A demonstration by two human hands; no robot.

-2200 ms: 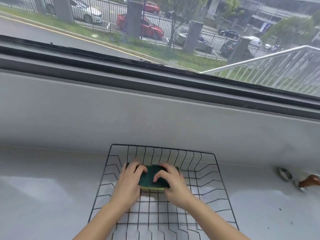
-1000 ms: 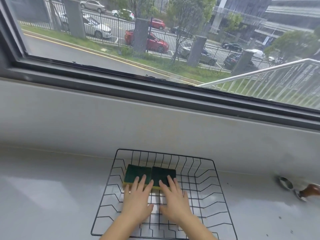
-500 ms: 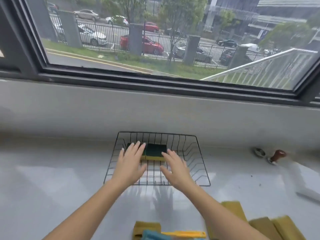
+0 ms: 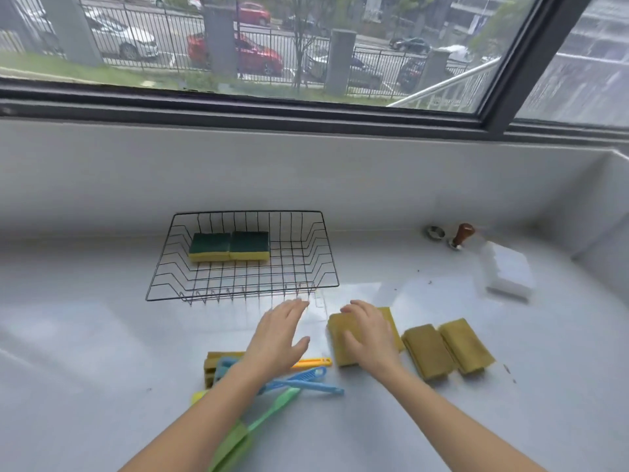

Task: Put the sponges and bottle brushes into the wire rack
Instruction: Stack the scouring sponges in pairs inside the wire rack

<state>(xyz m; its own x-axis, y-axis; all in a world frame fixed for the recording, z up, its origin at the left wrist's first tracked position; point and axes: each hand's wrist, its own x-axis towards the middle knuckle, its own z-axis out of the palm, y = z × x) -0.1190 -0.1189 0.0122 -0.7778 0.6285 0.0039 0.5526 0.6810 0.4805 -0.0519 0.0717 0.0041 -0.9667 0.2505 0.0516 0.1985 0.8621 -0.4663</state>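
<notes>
Right hand on a yellow sponge, rack at twelve o'clock

The right hand (image 4: 369,330) lies spread on a yellow sponge (image 4: 340,345); the left hand (image 4: 279,333) hovers open above the bottle brushes (image 4: 306,381) at seven o'clock. Two green-topped sponges (image 4: 229,245) sit touching inside the wire rack (image 4: 326,264) on the worktop (image 4: 85,335).

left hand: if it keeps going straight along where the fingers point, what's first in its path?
The left hand is open, fingers pointing away and slightly right, toward the wire rack. First contact would likely be the rack's near front edge, by its right corner. Only bare counter lies between; the hand's height is unclear.
</notes>
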